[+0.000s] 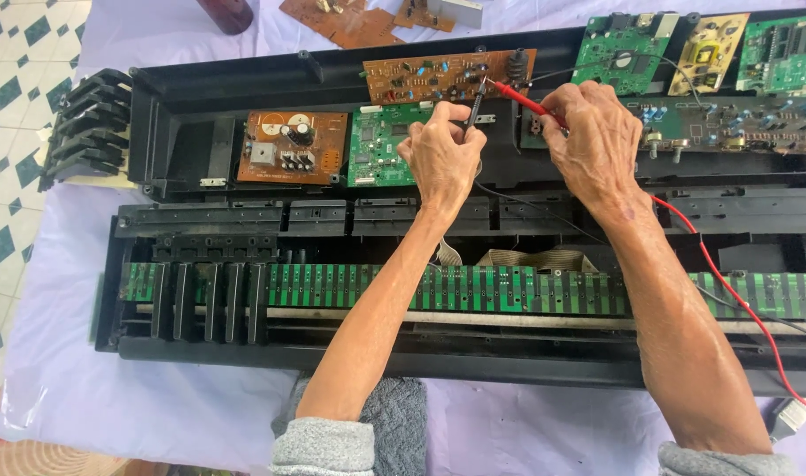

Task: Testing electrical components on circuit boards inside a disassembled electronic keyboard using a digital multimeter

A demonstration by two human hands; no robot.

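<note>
My left hand [440, 157] grips a black test probe [474, 107] whose tip touches a brown circuit board [420, 78] at the back of an opened black electronic keyboard case [209, 88]. My right hand [597, 141] pinches a red test probe [519, 99], its tip on the same board's right part. A red wire [729, 286] runs from that probe down past my right forearm. A black wire [544, 211] trails from the left probe across the case.
A brown board with a transformer [293, 145] and a green board [381, 137] sit left of my hands. More green and yellow boards [685, 53] lie at the back right. A long green key contact strip [508, 291] crosses the front, with several black keys [209, 300] at its left. Loose key blocks [81, 123] rest at far left.
</note>
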